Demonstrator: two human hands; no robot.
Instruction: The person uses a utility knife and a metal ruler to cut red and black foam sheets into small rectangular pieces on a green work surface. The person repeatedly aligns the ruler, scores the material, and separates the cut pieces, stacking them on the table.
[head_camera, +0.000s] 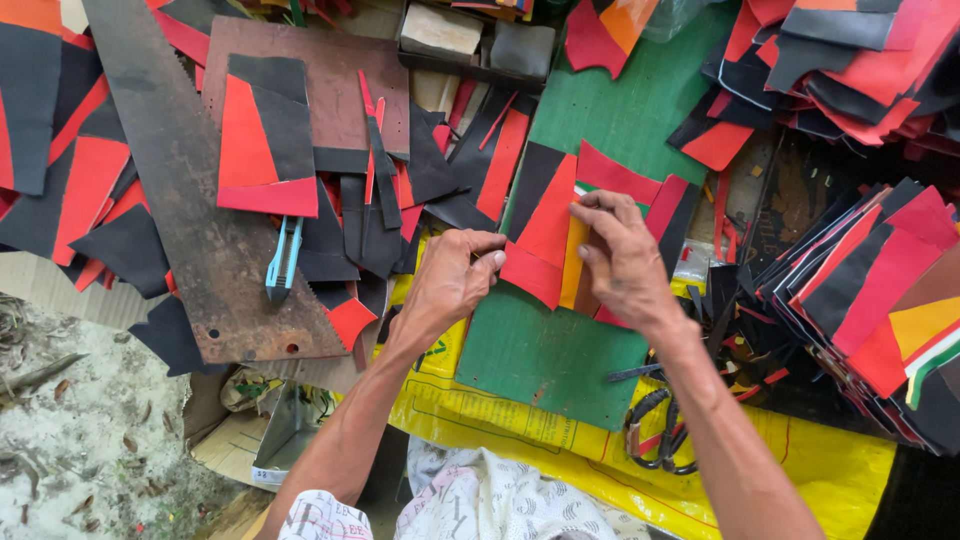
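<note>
My left hand (455, 280) and my right hand (622, 262) both pinch a small stack of cut pieces (545, 235), red, black and orange, held over a green cutting mat (545, 355). The left fingers grip the stack's lower left edge. The right fingers hold its upper right corner, where a red piece (612, 172) sticks out behind. The hands are close together, one on each side of the stack.
A rusty saw blade (190, 200) and a light blue utility knife (283, 260) lie left among red and black offcuts. Black scissors (655, 430) rest on a yellow sack (830, 465). Stacks of cut pieces (870, 290) sit right and top right.
</note>
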